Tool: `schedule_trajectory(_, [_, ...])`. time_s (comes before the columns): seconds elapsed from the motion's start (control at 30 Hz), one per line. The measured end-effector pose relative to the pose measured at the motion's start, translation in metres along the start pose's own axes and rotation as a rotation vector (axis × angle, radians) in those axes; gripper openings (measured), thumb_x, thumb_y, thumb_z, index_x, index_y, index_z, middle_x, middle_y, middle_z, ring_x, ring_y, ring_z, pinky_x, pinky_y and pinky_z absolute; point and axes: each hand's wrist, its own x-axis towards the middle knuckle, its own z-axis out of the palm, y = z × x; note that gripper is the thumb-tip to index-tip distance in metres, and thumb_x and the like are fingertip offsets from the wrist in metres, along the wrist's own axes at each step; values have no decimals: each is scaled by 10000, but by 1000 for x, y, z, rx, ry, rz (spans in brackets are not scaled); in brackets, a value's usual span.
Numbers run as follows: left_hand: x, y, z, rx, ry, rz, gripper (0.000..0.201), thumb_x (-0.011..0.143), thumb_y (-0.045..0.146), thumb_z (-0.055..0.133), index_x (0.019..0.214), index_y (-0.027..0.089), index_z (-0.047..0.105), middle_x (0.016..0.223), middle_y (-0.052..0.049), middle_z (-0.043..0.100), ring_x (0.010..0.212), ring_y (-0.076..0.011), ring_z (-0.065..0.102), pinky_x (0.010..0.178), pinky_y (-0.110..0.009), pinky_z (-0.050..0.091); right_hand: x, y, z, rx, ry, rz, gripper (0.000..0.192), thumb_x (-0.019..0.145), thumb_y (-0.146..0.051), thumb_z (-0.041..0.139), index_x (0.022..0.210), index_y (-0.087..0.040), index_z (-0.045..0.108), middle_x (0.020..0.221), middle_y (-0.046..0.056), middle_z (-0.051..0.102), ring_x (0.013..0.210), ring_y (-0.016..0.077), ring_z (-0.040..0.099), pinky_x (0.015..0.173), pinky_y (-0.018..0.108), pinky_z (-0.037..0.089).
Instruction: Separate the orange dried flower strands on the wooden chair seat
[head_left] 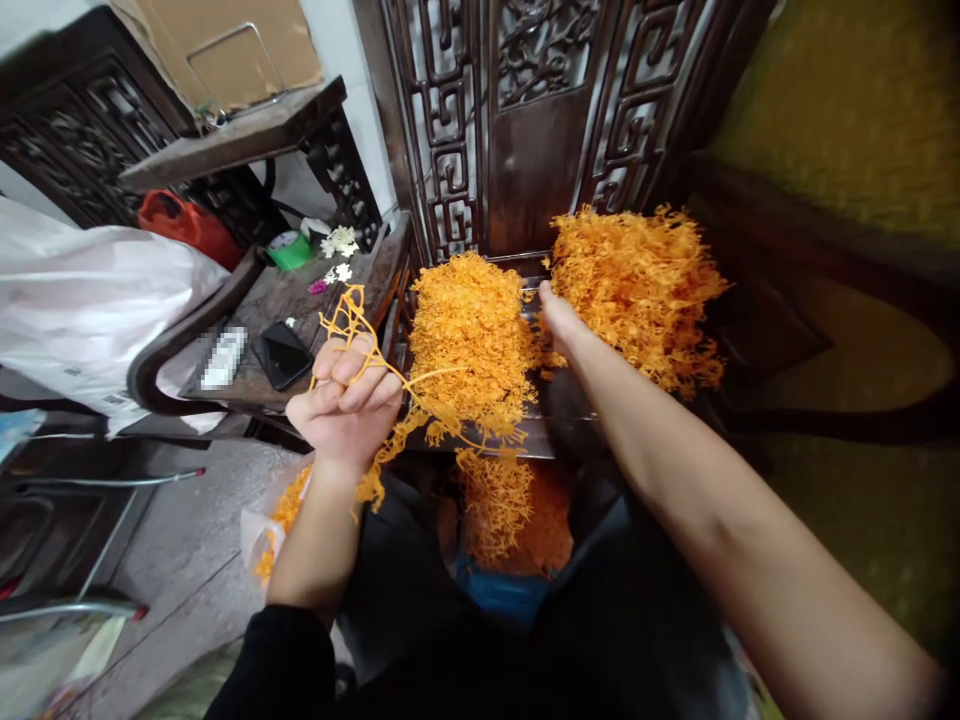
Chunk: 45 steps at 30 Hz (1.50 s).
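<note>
My left hand is closed, with its fingers curled round a few thin orange branching strands. One strand from it reaches right across the heap. Beside that hand stands a block-shaped heap of small orange branching pieces. My right hand touches the left side of a second, looser orange heap. Its thumb points up, and its other fingers are hidden behind the wrist and the pieces. More orange pieces hang or lie lower down, between my knees.
At left, a dark wooden surface bears a phone, green tape and white flowers. A white bag and a red bag lie beyond. Carved wood rises behind the heaps. A plastic bag holds orange pieces.
</note>
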Motion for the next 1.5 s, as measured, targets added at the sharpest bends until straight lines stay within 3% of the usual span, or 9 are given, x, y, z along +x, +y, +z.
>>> schedule_trajectory(0.23, [3, 0, -5, -2, -76, -51, 514, 546, 98, 819, 651, 182, 322, 636, 93, 345, 396, 23, 210, 414, -139, 327, 9, 11, -18, -182, -304, 267, 992, 928, -846, 129, 1431, -120, 580, 1618, 261, 423, 1535, 345, 389, 1203, 543, 372])
schedule_trajectory(0.37, [3, -2, -5, -21, -111, -63, 498, 557, 92, 793, 662, 185, 315, 655, 85, 332, 406, 19, 208, 425, -144, 341, 7, 15, -25, -275, -397, 206, 961, 948, -818, 107, 1331, -141, 670, 1502, 238, 575, 1420, 318, 551, 1092, 463, 514])
schedule_trajectory(0.67, [6, -14, 1, 139, -52, -53, 447, 583, 163, 747, 700, 197, 318, 717, 46, 348, 490, -20, 299, 467, -170, 373, -22, 7, -17, -765, -66, -272, 716, 957, -621, 575, 1404, -65, 633, 1484, 264, 584, 1441, 396, 504, 1222, 499, 331])
schedule_trajectory(0.77, [8, -21, 5, 133, -25, -44, 359, 628, 142, 719, 720, 198, 377, 736, 36, 392, 511, -28, 354, 487, -171, 393, -60, -11, -19, -716, 45, -554, 534, 1007, -455, 535, 1419, -121, 609, 1481, 203, 590, 1401, 329, 530, 1186, 456, 382])
schedule_trajectory(0.87, [10, -29, 10, 90, 16, -61, 235, 698, 94, 668, 751, 200, 466, 756, 21, 464, 554, -43, 450, 537, -171, 443, -120, -29, -22, -499, 286, -1161, 301, 1011, -264, 482, 1210, -186, 695, 1192, 141, 695, 1146, 285, 638, 1002, 458, 501])
schedule_trajectory(1.03, [15, -46, 21, 10, 102, -118, 163, 837, 40, 570, 825, 199, 601, 803, 6, 595, 651, -51, 586, 658, -163, 518, -198, -31, -16, -771, -97, -1732, 366, 948, -119, 586, 1255, -295, 678, 1218, 85, 709, 1037, 258, 633, 840, 431, 506])
schedule_trajectory(1.2, [19, -76, 41, 61, 171, -261, 221, 928, 53, 526, 965, 189, 696, 978, -26, 714, 903, -86, 711, 856, -192, 560, -200, -20, -18, -493, -140, -1472, 96, 980, -277, 656, 1014, -235, 735, 1073, 86, 736, 973, 234, 658, 834, 420, 531])
schedule_trajectory(1.37, [15, -104, 49, 390, -114, -407, 391, 915, 297, 721, 1303, 260, 688, 1296, -69, 721, 1187, -216, 698, 1017, -349, 567, -194, -23, -46, 36, -122, -789, 230, 871, -433, 773, 893, -217, 695, 796, 24, 729, 666, 171, 664, 661, 346, 560])
schedule_trajectory(1.5, [12, -120, 44, 655, -280, -382, 546, 708, 355, 924, 1193, 179, 746, 1214, -117, 766, 1064, -229, 734, 994, -396, 581, -197, -22, -64, 76, -124, -593, 327, 754, -518, 836, 811, -233, 686, 726, 16, 703, 642, 182, 645, 640, 362, 566])
